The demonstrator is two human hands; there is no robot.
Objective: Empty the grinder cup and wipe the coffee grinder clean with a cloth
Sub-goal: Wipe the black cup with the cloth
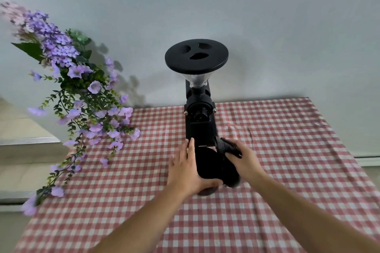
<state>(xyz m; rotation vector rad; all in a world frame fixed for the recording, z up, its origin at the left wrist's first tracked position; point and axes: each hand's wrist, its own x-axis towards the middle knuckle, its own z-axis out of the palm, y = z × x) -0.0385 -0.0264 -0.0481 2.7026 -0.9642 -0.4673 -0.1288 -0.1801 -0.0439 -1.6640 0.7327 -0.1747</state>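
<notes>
A tall black coffee grinder (199,117) with a round black hopper lid (196,56) stands at the back of the table. In front of its base sits the black grinder cup (208,163). My left hand (184,168) wraps around the cup's left side and bottom, fingertips touching the grinder's lower body. My right hand (245,160) is closed on a dark cloth (227,147), pressed against the cup's right side and the grinder's lower right corner. The cloth's lower part hangs by the cup.
A red-and-white checked tablecloth (277,181) covers the table. A bunch of purple artificial flowers (78,92) hangs over the table's left edge. A pale wall rises right behind the grinder. Tiled steps lie to the left.
</notes>
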